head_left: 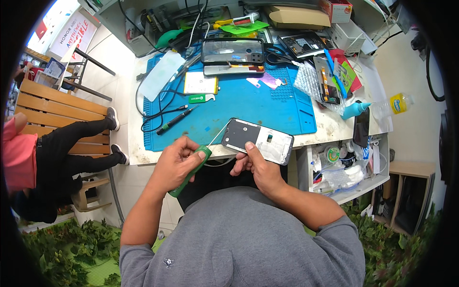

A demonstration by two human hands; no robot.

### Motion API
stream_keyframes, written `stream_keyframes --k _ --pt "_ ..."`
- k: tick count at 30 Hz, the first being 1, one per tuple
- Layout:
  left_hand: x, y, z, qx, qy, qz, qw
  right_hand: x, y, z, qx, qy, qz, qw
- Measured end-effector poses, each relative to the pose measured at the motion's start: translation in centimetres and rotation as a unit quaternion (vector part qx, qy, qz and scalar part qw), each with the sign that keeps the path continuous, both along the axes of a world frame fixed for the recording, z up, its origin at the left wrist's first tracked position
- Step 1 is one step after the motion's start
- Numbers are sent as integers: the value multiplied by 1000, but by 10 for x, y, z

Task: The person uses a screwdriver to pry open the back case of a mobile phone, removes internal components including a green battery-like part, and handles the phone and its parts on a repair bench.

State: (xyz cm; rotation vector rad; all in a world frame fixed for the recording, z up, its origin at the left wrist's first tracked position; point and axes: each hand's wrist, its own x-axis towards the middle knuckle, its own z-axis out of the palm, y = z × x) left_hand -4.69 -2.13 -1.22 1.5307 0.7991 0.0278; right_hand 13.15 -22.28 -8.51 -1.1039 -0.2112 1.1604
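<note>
While left hand (176,165) slants screwdriver (180,185), right hand (266,172) thumb-clamps phone frame (259,136).

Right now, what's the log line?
right hand: holds phone frame | left hand: holds green-handled tool, tip near phone frame | beyond: blue mat

Slanted green-handled tool (183,185), tip at the left end of a silver-black phone frame (260,137)

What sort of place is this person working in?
Probably a phone repair shop: the left hand holds a green-handled tool, the right hand holds a stripped phone frame, and a blue work mat bears loose parts.
</note>
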Motion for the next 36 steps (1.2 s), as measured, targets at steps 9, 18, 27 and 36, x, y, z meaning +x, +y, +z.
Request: stream_keyframes --k 9,18,27,36 --pt "4 37 8 82 45 -85 992 14 -2 9 -23 28 21 999" --pt "32 59 48 324 130 -207 914 25 -6 13 -27 83 22 996" --pt "38 76 46 362 96 -205 904 28 -5 16 -26 108 13 994" --pt "50 84 47 397 88 -217 888 29 -6 14 -19 113 16 993"
